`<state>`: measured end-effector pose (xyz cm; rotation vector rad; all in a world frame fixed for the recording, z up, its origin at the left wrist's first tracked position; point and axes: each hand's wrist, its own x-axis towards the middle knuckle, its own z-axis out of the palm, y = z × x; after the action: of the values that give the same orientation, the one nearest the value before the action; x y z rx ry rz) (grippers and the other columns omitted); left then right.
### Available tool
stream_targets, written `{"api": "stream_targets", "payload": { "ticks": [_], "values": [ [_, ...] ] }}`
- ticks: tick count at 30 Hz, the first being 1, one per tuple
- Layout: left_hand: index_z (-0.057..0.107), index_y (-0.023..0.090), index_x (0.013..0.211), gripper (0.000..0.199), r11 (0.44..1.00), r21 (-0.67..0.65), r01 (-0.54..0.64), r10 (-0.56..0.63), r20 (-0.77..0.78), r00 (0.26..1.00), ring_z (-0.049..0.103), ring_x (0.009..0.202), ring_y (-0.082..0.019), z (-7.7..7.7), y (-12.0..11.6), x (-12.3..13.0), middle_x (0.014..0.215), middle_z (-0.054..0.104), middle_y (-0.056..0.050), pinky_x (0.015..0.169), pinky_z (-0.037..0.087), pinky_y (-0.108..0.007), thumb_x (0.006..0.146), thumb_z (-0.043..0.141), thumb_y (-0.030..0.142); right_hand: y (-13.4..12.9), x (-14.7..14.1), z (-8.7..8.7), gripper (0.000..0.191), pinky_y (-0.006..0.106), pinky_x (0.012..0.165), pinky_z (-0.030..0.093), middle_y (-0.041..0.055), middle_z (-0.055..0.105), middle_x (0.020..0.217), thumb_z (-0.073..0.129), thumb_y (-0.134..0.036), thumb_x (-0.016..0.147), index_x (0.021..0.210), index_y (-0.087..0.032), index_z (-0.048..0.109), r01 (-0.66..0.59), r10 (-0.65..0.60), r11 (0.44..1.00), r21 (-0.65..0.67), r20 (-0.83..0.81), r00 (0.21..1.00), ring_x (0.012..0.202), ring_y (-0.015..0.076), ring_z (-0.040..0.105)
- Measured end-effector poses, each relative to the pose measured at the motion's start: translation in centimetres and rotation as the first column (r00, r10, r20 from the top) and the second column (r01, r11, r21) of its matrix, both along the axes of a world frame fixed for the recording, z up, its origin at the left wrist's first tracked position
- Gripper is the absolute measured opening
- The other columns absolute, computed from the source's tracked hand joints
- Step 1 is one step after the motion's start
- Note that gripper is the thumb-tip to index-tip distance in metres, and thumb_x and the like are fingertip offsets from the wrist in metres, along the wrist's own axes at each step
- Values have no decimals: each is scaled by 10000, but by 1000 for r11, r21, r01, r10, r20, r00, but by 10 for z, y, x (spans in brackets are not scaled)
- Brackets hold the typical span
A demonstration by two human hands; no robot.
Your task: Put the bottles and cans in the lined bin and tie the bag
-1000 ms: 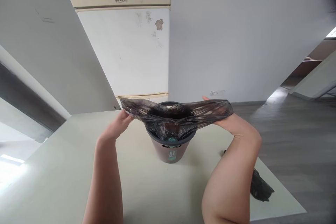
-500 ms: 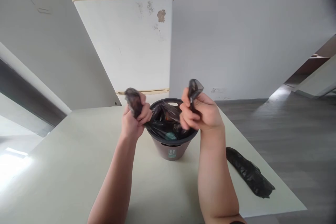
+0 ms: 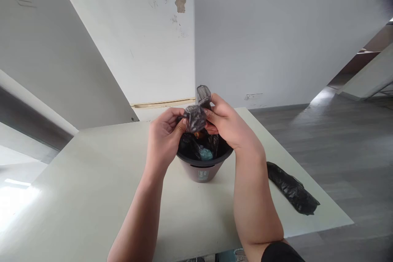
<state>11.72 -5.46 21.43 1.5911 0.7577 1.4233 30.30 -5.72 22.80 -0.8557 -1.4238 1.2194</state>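
A black plastic garbage bag lines the trash can, its top gathered above the rim. My left hand pinches one part of the bag between thumb and fingers. Across from it, my right hand grips another twisted end, which sticks up beside the fingers. The two ends meet and cross between my hands. Inside the can, a teal piece and a bit of orange show through the dark film. The far rim is hidden behind my hands.
The can stands on a pale table. A folded black plastic bundle lies near the table's right edge. Behind the table are a white refrigerator and a grey wall. Grey flooring shows at right.
My hands have come together over the can from wide apart, bringing the two bag ends into contact. The view has tilted slightly downward.
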Motion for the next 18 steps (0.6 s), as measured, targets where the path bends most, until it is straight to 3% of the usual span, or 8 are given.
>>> {"api": "stream_targets", "payload": {
  "ticks": [2, 4, 6, 10, 12, 15, 18],
  "values": [
    [789, 210, 944, 180, 999, 35, 30, -29, -6, 1000, 700, 1177, -300, -1, -1, 0, 1113, 755, -116, 930, 607, -383, 895, 824, 379, -3, 0, 2, 145, 252, 615, 426, -23, 593, 811, 668, -317, 939, 1034, -261, 573, -2, -6, 998, 68, 121, 993, 699, 143, 537],
    [806, 211, 857, 173, 997, 53, 56, -54, -39, 998, 651, 1298, -340, 1, -3, -1, 1121, 762, -127, 992, 600, -406, 844, 872, 370, -5, -1, 6, 114, 280, 733, 490, 0, 658, 923, 688, -271, 906, 986, -244, 611, -87, 55, 986, 142, 219, 974, 853, 173, 610],
    [818, 215, 836, 147, 998, 41, 44, -40, -82, 996, 714, 1177, -330, 2, -5, -2, 1035, 780, -108, 936, 621, -398, 811, 897, 336, -6, -2, 8, 93, 311, 803, 509, 11, 688, 955, 701, -247, 884, 955, -229, 644, -157, 105, 971, 182, 266, 958, 930, 203, 637],
    [835, 207, 880, 58, 993, 9, -120, 120, -67, 990, 743, 714, -227, 2, -9, 2, 773, 764, -36, 670, 619, -338, 837, 849, 243, -7, 0, 8, 62, 333, 688, 483, -2, 643, 715, 695, -241, 890, 846, -227, 654, -99, 38, 984, 148, 366, 930, 687, 192, 601],
    [838, 207, 886, 47, 975, 10, -220, 221, -47, 974, 736, 684, -212, 0, -9, 4, 783, 776, -27, 626, 601, -312, 843, 827, 221, -10, 1, 9, 85, 333, 640, 477, -11, 640, 708, 721, -280, 898, 926, -247, 648, -62, 21, 993, 99, 369, 929, 610, 179, 575],
    [841, 215, 899, 62, 947, 17, -321, 321, -88, 943, 740, 706, -204, -3, -8, 6, 854, 797, -29, 608, 580, -288, 844, 814, 217, -15, 2, 13, 340, 326, 625, 503, -21, 658, 783, 769, -355, 899, 1186, -299, 595, -52, 25, 996, 77, 317, 948, 603, 173, 595],
    [832, 216, 952, 98, 964, 19, -264, 265, -110, 958, 747, 741, -208, -2, -11, 7, 866, 790, -36, 652, 594, -295, 867, 811, 260, -16, 0, 14, 235, 300, 555, 456, -25, 622, 730, 697, -449, 968, 1117, -287, 613, -5, -26, 995, 102, 297, 955, 520, 147, 542]
  ]
}}
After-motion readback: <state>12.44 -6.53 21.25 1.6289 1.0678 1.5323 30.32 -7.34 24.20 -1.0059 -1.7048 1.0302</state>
